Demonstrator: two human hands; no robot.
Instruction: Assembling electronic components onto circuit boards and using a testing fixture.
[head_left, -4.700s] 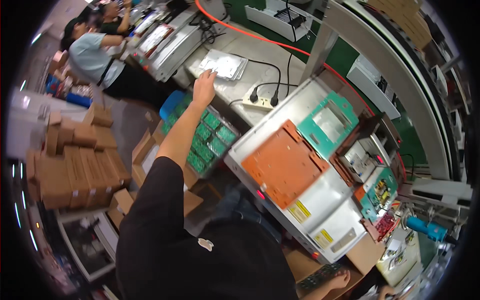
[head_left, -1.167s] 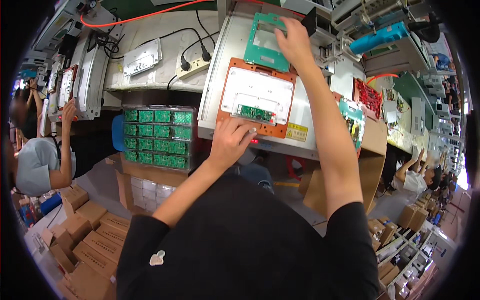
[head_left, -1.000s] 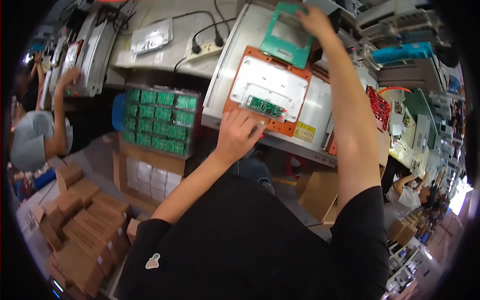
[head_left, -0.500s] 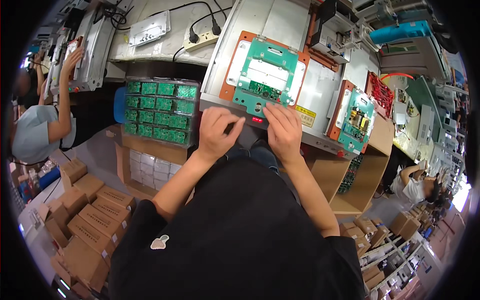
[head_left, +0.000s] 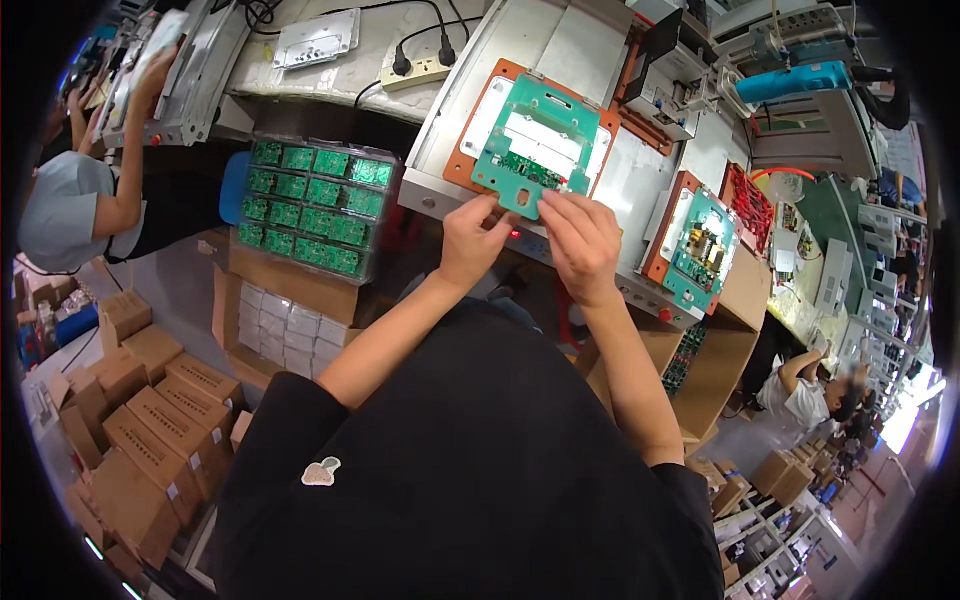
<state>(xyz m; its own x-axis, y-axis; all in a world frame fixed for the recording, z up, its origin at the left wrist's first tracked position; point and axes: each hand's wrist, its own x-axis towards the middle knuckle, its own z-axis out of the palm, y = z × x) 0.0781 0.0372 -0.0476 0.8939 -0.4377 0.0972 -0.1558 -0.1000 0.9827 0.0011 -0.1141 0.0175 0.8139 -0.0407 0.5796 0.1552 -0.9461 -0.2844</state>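
A green fixture plate [head_left: 565,117] with a cut-out window lies over an orange-framed base [head_left: 465,165] on the metal bench unit. A small green circuit board [head_left: 530,170] sits across the plate near its front. My left hand [head_left: 474,243] pinches the plate's front left edge between thumb and fingers. At the front right corner, my right hand [head_left: 583,248] has its fingers closed on the plate's edge, partly covering it. A second green fixture plate [head_left: 702,235] to the right carries a board with several yellow and dark components.
Left of the bench, a clear tray [head_left: 318,208] holds rows of green circuit boards above an open carton [head_left: 228,318]. A power strip [head_left: 425,72] lies behind. A blue cylindrical tool [head_left: 795,82] is at the far right. Another person [head_left: 85,205] works at the left.
My left hand has moved forward and right, from beside the bench edge onto the green fixture plate. My right hand stays at the plate's front right. The whole view has shifted and turned slightly.
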